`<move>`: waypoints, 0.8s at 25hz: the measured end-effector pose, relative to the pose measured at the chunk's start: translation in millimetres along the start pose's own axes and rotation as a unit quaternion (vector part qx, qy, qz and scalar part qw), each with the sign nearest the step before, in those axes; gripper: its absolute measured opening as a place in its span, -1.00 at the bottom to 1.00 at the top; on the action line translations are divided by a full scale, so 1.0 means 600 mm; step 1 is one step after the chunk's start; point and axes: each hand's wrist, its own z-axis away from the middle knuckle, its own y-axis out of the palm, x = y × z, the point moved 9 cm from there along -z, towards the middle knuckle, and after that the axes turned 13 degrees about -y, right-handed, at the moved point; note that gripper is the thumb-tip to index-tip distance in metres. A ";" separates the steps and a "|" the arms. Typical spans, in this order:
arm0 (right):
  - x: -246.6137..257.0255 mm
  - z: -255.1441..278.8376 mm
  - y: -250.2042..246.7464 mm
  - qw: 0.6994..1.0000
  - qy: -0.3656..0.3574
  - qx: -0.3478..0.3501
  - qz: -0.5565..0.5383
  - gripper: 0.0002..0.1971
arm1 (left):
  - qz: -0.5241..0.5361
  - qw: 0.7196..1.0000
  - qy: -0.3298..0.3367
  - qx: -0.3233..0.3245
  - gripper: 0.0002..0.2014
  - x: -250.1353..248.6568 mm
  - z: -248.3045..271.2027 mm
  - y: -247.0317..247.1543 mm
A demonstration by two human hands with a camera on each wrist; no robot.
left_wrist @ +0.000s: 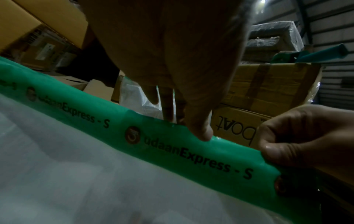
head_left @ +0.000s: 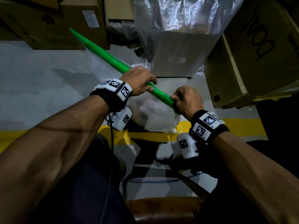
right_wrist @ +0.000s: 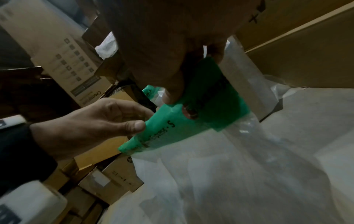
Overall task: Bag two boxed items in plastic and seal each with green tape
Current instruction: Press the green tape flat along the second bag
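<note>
- Two hands work one seam: we judge the step in hand to be pressing the green tape (head_left: 103,53) down along the folded mouth of the clear plastic bag (head_left: 159,117), which hangs in the air in front of us, above the grey floor (head_left: 40,62)
- Largest first, the bag: thin, cloudy, slack film, with a pale shape inside that we cannot make out clearly; it will sag and slide, so we should keep the seam taut between both hands
- Behind it a second bagged box (head_left: 178,50) stands upright, cardboard showing through crinkled plastic, with brown cartons (head_left: 258,50) close around it
- Next the tape: a long glossy strip, printed "udaanExpress - S", running diagonally up and away to the left; its far end looks free, so we would smooth outward from the middle to avoid creases
- Our left hand (head_left: 139,80) has its grip curled over the strip, thumb (left_wrist: 203,133) pressing the top edge
- Our right hand (head_left: 186,98) has its grip pinched on the near end of the tape, holding bag and tape together
</note>
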 end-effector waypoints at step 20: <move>0.036 -0.017 0.010 0.998 -0.016 0.021 -0.048 -0.84 | 0.048 0.998 0.023 0.033 -0.87 -0.029 -0.004 0.023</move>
